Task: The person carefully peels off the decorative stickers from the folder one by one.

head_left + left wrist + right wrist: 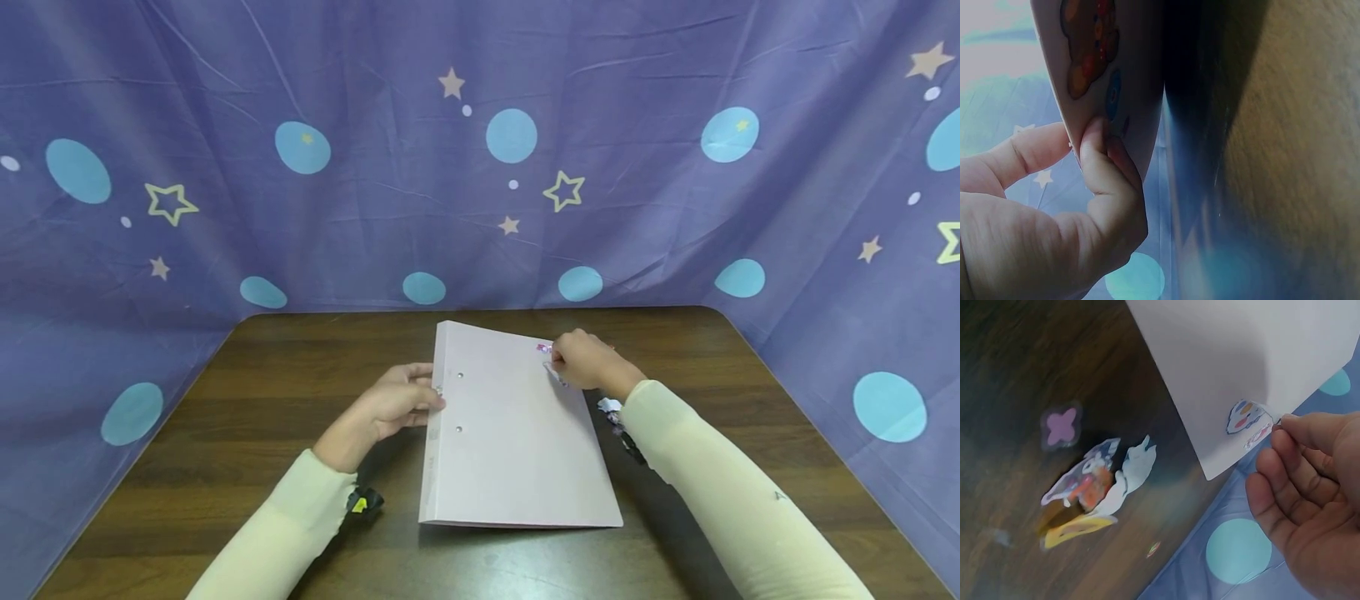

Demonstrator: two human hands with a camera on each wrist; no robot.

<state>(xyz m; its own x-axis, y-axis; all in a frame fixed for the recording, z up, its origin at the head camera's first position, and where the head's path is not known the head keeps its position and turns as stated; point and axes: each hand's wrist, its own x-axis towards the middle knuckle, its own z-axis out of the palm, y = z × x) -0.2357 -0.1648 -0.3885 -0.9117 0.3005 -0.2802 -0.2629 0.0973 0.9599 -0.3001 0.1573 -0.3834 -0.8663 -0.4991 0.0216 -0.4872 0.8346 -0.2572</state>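
A pale file folder with two small metal rivets is tilted up off the table along its left side. My left hand grips that spine edge; in the left wrist view its fingers bend round onto the face with a brown bear sticker. Over the folder's far right corner, my right hand pinches the edge of a white sticker with coloured spots between thumb and index finger. How much of it touches the folder, I cannot tell. Right beside it, a small pink sticker lies on the corner.
Loose cut-out stickers lie in a pile on the brown wooden table, right of the folder. Near them are a purple flower sticker and a tiny sticker. A patterned blue curtain hangs behind the table.
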